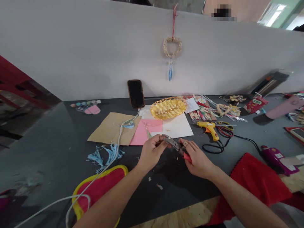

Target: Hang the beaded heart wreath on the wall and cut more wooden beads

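Dark table [180,183]: above it, near the pink paper [136,136], right hand [198,156] grasps the pliers [174,144] by the handles, presumably for leverage; left hand [150,150] pinches at their tip, any held piece indistinguishable.

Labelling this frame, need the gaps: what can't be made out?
All head view:
What, if anything, the left hand holds at the tip of the pliers: too small, hand blocks it.
Pliers' handles: mostly hidden by the right hand.
Pink bottle: cut off by right edge.
Yellow-edged mat: partly behind left forearm.
White slip, any markings: too small.
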Available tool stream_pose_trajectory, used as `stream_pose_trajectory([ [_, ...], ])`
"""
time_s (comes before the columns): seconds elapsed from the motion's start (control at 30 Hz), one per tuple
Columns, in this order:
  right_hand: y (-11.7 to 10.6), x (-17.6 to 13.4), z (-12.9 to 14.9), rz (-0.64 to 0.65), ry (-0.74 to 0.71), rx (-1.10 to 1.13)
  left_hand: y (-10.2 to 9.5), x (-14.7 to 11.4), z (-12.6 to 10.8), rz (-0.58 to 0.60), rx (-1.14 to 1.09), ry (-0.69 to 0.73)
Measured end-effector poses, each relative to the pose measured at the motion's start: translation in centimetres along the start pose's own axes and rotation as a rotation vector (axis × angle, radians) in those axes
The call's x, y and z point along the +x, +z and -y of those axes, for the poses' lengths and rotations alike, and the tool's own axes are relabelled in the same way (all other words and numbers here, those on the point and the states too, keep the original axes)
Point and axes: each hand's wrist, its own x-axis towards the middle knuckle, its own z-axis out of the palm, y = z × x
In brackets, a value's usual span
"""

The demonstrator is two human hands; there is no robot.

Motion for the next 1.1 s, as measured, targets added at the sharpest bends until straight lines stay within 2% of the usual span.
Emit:
stream_pose_trajectory([
  [0.27, -0.6, 0.0, 0.6, 0.056, 0.066, 0.008, 0.2, -0.3, -0.5, -0.064, 0.089, 0.036],
  [0.4, -0.8, -0.1, 0.7, 0.077, 0.030, 0.030, 0.1, -0.4, -0.8, -0.033, 0.069, 0.057],
  [0.67, -1.1, -0.3, 0.4, 0.121, -0.039, 0.051, -0.2, -0.3, -1.1, 0.052, -0.127, -0.110],
  [0.83, -1.3, -0.2, 0.4, 0.103, -0.062, 0.058, -0.2, -0.4, -1.7, 0.092, -0.196, -0.201],
  [1.1, -0.7, -0.1, 0.9, 0.018, -0.027, 0.107, -0.1, -0.3, -1.5, 0.073, -0.157, -0.203],
])
